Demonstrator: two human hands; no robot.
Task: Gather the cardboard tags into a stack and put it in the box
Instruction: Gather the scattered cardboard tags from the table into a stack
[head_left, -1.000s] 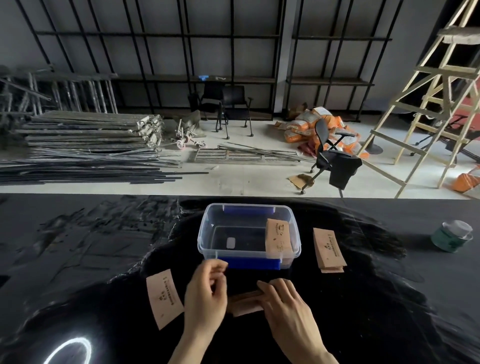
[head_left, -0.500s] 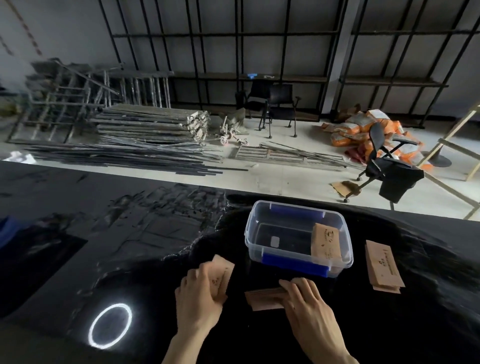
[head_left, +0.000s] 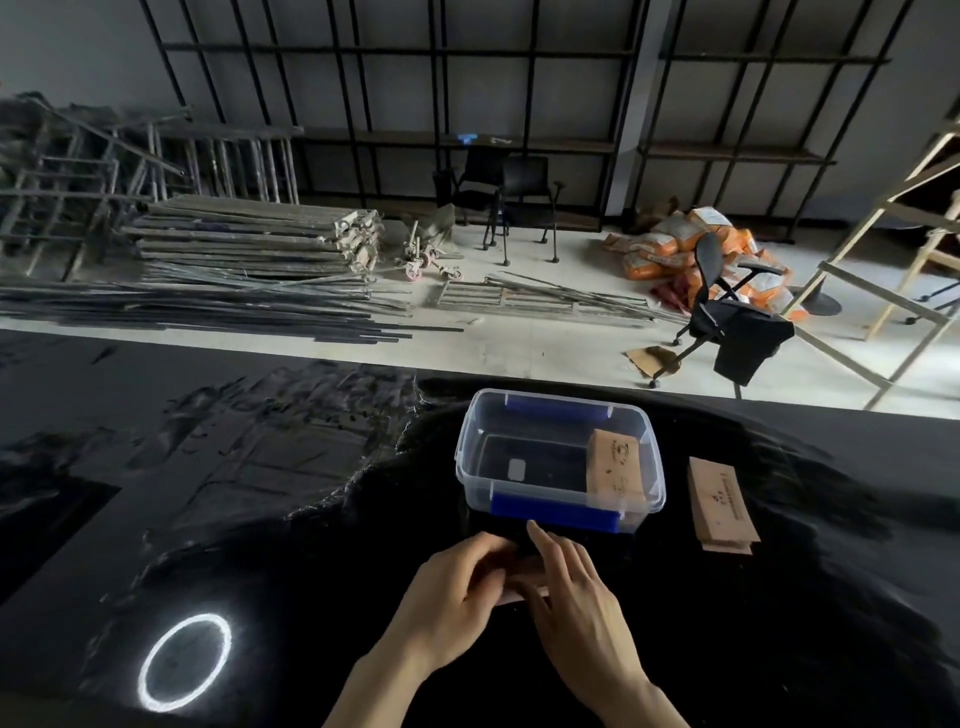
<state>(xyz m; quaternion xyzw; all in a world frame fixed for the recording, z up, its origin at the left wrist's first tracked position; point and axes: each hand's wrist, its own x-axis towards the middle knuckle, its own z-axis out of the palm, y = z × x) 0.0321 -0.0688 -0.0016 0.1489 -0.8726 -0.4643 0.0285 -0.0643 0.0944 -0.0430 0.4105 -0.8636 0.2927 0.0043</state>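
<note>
Print on the cardboard tags (head_left: 721, 499) is too small to read.

Count: 1 clear plastic box (head_left: 558, 457), 1 tag stack inside it (head_left: 615, 470), 1 tag stack right of it (head_left: 722, 504), 1 partly hidden batch of tags (head_left: 522, 592) under 2 hands; 3 chairs in the upper frame.

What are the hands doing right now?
Left hand: closed on the cardboard tags, beside the right hand.
Right hand: fingers flat on the same tags, pressing rather than gripping.

Box (head_left: 558, 457) behind hands; tag stack (head_left: 721, 503) right of box.
</note>
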